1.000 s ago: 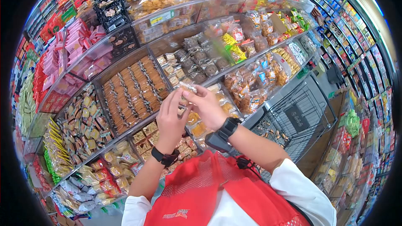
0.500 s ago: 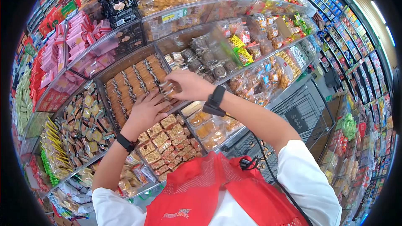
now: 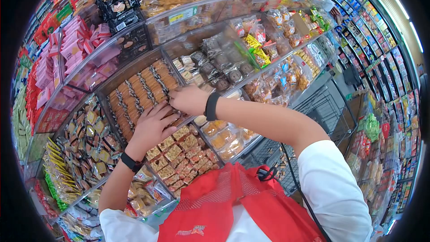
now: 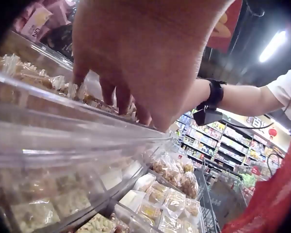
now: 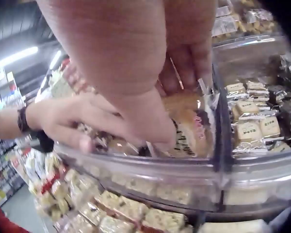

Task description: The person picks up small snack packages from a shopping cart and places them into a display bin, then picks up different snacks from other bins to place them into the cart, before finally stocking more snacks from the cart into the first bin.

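Pinched between the thumb and fingers of the right hand [image 3: 191, 100], a wrapped pastry [image 5: 196, 124] is held behind the clear front wall of a display bin [image 3: 174, 68], at its right corner. Brown pastries [image 3: 145, 88] are lined up in rows there, touched by the spread fingers of the left hand [image 3: 152, 129]. Snack squares [image 3: 177, 154] are packed nearer the red vest [image 3: 215, 204]; a shopping cart [image 3: 316, 112] is seen at right.

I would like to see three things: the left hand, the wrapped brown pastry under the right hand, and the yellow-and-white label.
Left hand [image 3: 151, 129]: head view, back of hand.
Wrapped brown pastry [image 5: 186, 115]: right wrist view, brown surface.
Yellow-and-white label [image 3: 182, 15]: head view, middle.
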### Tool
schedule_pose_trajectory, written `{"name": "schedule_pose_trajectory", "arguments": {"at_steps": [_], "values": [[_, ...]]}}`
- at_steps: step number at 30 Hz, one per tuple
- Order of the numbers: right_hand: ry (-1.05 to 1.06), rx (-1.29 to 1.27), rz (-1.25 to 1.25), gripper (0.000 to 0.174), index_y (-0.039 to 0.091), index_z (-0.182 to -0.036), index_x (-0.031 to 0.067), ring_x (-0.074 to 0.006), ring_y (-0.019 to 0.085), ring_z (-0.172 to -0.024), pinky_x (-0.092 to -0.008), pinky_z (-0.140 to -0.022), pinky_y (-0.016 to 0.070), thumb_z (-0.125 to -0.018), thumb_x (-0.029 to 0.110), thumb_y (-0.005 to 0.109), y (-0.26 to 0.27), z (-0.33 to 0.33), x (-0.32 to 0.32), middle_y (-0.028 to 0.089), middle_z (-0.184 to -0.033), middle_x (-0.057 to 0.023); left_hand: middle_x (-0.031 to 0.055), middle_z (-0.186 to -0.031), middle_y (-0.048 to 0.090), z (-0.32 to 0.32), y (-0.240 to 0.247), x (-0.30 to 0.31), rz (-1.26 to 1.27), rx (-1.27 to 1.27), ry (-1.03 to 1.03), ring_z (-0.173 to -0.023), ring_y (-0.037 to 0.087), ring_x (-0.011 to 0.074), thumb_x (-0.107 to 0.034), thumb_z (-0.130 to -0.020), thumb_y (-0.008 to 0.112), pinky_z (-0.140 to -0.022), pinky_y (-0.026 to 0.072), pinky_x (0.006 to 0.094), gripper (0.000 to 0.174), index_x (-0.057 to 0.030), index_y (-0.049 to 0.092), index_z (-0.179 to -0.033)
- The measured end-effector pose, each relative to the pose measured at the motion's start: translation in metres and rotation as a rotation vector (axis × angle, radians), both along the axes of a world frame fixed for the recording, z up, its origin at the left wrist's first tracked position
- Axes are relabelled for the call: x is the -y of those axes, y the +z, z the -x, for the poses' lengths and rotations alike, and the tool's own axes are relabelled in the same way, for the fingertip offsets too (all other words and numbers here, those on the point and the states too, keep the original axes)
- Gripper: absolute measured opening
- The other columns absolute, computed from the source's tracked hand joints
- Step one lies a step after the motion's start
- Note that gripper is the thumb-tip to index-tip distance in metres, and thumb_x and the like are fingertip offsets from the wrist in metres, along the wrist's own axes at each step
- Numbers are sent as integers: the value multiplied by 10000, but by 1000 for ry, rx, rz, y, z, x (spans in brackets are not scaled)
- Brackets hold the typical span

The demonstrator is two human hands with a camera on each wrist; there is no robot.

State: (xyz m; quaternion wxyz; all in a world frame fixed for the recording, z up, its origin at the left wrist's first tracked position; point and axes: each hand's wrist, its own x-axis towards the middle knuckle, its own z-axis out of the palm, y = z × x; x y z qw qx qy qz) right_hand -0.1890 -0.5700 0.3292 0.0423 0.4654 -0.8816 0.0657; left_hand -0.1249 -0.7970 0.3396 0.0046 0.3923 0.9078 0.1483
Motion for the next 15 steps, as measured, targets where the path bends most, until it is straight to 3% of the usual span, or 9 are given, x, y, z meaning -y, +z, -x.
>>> {"name": "schedule_pose_trajectory", "arguments": {"at_steps": [4, 7, 8, 11, 14, 15], "values": [[48, -221, 115, 170, 765, -932, 75, -270, 655, -1110, -418, -896, 555, -811, 178, 705, -12, -2, -8, 701, -1052, -110, 101, -1470, 598, 1, -1, 0, -21, 24, 8, -1461, 464, 334, -365, -931, 698, -1172, 384, 521, 403, -167, 729, -1282], [-68, -161, 188, 202, 726, -990, 83, -279, 665, -1059, -397, -893, 551, -807, 165, 695, -23, 2, 4, 672, -1035, -82, 105, -1478, 590, 1, -1, -3, -10, 33, 7, -1463, 460, 340, -365, -928, 701, -1172, 377, 522, 427, -162, 720, -1304], [-159, -125, 87, 268, 727, -1062, 88, -277, 678, -1065, -391, -896, 552, -807, 164, 699, -24, 3, 12, 693, -1032, -79, 100, -1470, 595, -1, 0, -4, -12, 41, 17, -1460, 460, 337, -364, -927, 705, -1174, 370, 529, 432, -160, 716, -1308], [-49, -103, 49, 320, 734, -1110, 94, -284, 688, -1068, -404, -901, 555, -800, 169, 711, -44, 15, 19, 710, -1035, -77, 93, -1457, 602, -2, 1, -9, -22, 85, 43, -1454, 460, 335, -362, -923, 718, -1180, 352, 549, 443, -151, 710, -1313], [6, 13, -168, 327, 757, -1103, 112, -282, 690, -1076, -412, -902, 554, -789, 194, 719, -40, 30, 23, 718, -1068, -67, 115, -1432, 617, -3, -1, -14, -38, 114, 76, -1423, 483, 361, -304, -914, 731, -1172, 356, 536, 409, -122, 725, -1280], [34, -34, -125, 300, 768, -1066, 111, -282, 692, -1071, -414, -903, 553, -783, 202, 726, -40, 33, 21, 719, -1061, -63, 121, -1416, 625, -2, 0, -16, -62, 130, 91, -1406, 498, 368, -276, -916, 726, -1164, 364, 526, 390, -115, 728, -1272]]}}
